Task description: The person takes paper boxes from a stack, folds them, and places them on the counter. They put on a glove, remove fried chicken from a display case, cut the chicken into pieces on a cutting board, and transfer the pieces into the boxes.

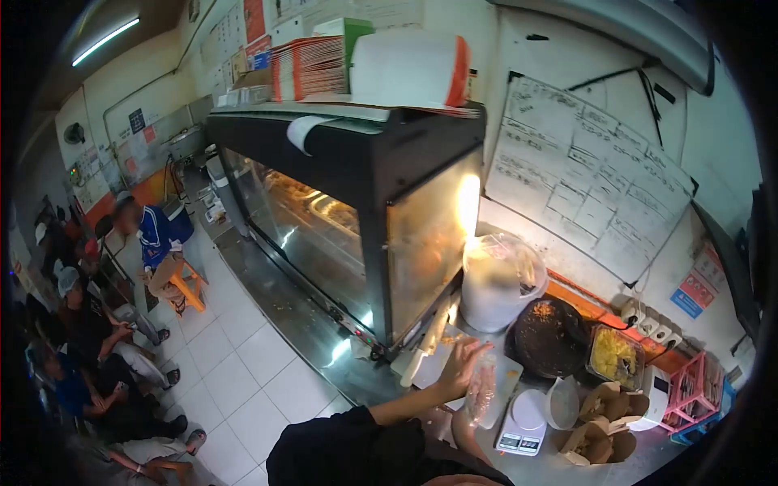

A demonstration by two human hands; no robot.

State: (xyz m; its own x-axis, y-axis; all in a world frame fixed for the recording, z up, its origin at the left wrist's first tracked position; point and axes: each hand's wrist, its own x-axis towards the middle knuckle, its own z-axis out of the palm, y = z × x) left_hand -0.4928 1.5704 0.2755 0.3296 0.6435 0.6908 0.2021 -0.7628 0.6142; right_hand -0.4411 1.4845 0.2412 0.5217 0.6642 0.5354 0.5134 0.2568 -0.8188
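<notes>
My left hand (460, 371) reaches in from the black sleeve, palm turned towards my other hand, with its fingers curled at the top of a clear plastic glove (484, 374). My right hand (480, 395) is inside that glove, its fingers stretched upwards. Both hands are above a white cutting board (509, 377). A knife with a pale handle (425, 348) lies at the board's left side. Close to the right hand stands a white kitchen scale (521, 433).
A heated glass display case (373, 235) stands left of the hands. To the right are a dark stone mortar (543, 348), a white bucket (494, 304), a tub of yellow food (616, 356), a bowl (562, 402) and brown cardboard boxes (596, 444). Several people sit at far left.
</notes>
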